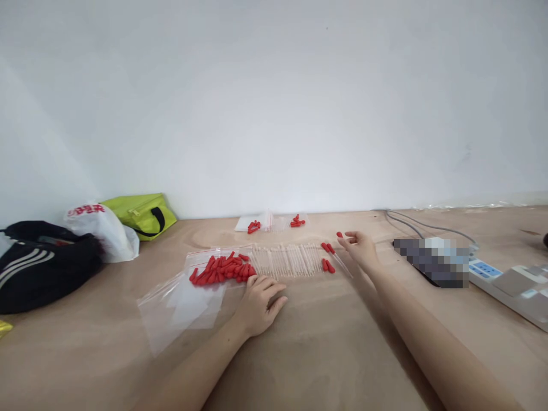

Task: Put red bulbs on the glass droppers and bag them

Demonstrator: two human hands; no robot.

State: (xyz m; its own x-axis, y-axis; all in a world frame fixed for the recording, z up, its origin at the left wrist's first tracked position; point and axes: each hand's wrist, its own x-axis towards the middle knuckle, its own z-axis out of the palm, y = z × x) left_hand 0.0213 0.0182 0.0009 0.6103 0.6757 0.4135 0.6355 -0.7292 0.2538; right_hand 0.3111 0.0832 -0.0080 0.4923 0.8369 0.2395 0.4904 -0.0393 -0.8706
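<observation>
My left hand point(258, 302) rests palm down on the wooden table point(325, 348), its fingertips at the near edge of a heap of small red rubber caps point(221, 269) lying on a clear plastic bag point(180, 302). A row of thin clear glass tubes point(287, 260) lies just right of the heap. My right hand point(358, 246) pinches one red cap point(339, 234) between its fingertips, and a clear tube seems to slant down from the hand. Several tubes with red caps point(327, 257) lie beside it.
Two small bags with red-capped pieces point(274, 222) lie by the wall. At the left sit a black striped bag point(40, 262), a white plastic bag point(103, 228) and a lime green pouch point(141, 214). A white power strip point(509, 282) with grey cables lies at the right.
</observation>
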